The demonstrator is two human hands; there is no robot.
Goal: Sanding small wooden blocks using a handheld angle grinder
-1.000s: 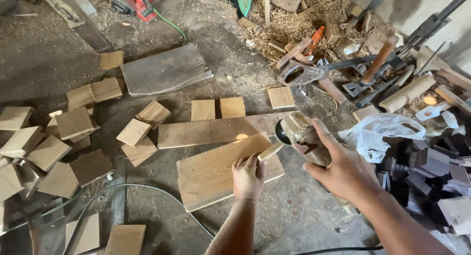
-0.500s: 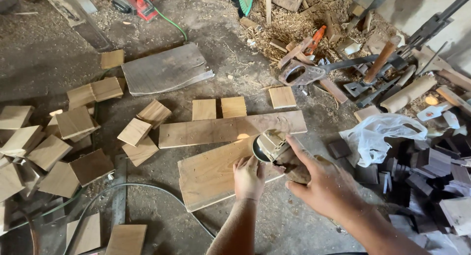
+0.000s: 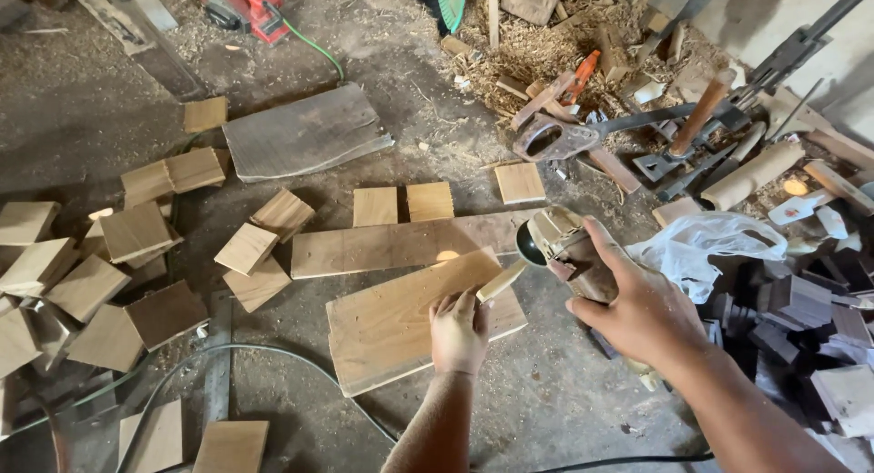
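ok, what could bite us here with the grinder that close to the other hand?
The left hand pins a small wood piece on the board, right beside the disc of the handheld grinder in the right hand; a slip could reach the fingers. The piece looks unclamped and might kick out. The cable loops under the board, a possible snag.

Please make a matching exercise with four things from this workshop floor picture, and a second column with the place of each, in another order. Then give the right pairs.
Things:
1. angle grinder
2. small wood block
3. red power tool
4. white plastic bag

Places:
A. top of the picture, left of centre
B. in the right hand
C. on the floor, right of the grinder
D. at the left hand's fingertips, on the wide board

Pairs: 1-B, 2-D, 3-A, 4-C
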